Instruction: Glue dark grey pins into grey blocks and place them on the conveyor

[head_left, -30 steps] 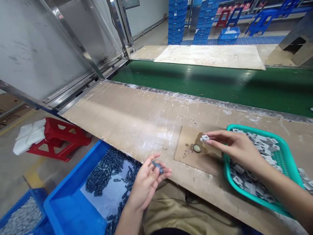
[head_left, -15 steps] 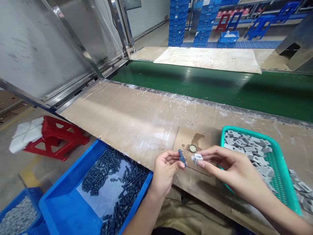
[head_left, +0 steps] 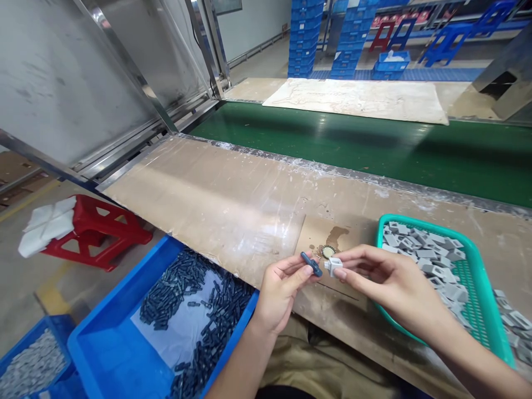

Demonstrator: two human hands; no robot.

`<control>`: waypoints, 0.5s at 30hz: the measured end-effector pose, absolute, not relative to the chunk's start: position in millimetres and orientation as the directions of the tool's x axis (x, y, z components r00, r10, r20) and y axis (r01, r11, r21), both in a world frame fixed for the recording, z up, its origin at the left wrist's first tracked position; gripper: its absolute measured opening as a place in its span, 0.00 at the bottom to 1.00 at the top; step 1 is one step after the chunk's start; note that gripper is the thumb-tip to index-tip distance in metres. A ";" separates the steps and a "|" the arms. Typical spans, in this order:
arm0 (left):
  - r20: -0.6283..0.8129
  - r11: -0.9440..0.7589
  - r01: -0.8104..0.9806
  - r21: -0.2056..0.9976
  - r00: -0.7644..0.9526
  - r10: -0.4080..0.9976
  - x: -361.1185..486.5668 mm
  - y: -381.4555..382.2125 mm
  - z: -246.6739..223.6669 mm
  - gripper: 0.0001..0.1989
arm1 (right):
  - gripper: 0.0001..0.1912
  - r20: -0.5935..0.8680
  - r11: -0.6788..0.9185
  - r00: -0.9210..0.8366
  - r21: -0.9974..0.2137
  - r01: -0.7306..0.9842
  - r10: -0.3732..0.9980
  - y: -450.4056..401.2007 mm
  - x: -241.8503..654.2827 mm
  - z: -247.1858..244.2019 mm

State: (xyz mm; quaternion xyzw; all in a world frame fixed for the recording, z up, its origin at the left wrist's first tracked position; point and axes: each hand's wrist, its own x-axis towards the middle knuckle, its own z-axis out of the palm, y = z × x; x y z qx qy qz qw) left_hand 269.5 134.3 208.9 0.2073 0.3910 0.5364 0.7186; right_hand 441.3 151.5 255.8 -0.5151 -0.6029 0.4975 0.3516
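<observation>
Between its fingertips my left hand pinches a dark blue-grey plastic piece, tilted with its thin end up and to the left. My right hand holds a small light-grey block by its right side, its narrow end facing the dark piece. The two pieces are very close; whether they touch I cannot tell. Just behind them a round metal cap lies on the board beside a wet brown stain. A green basket of similar grey blocks stands right of my right hand.
A blue bin of dark pieces is at the lower left, by a red stool. A smaller blue bin holds grey parts. Loose grey blocks lie right of the basket. The green belt runs behind the worktable.
The dark piece has turned in my left fingers from nearly upright to a slant. The grey block has turned slightly in my right hand, and the view has shifted a little.
</observation>
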 end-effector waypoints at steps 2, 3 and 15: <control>-0.322 0.332 -0.574 0.748 0.123 0.939 268.9 134.1 209.4 0.13 | 0.14 -0.073 0.000 -0.236 -0.956 0.295 0.969 151.5 440.8 254.7; -0.307 0.326 -0.551 0.768 0.129 0.943 268.6 134.1 209.8 0.12 | 0.14 -0.064 0.015 -0.245 -0.952 0.307 0.967 151.2 440.8 254.1; -0.220 0.247 -0.363 0.899 0.114 0.969 266.1 141.9 214.8 0.10 | 0.15 -0.036 0.118 -0.354 -0.906 0.406 0.935 158.1 441.4 253.5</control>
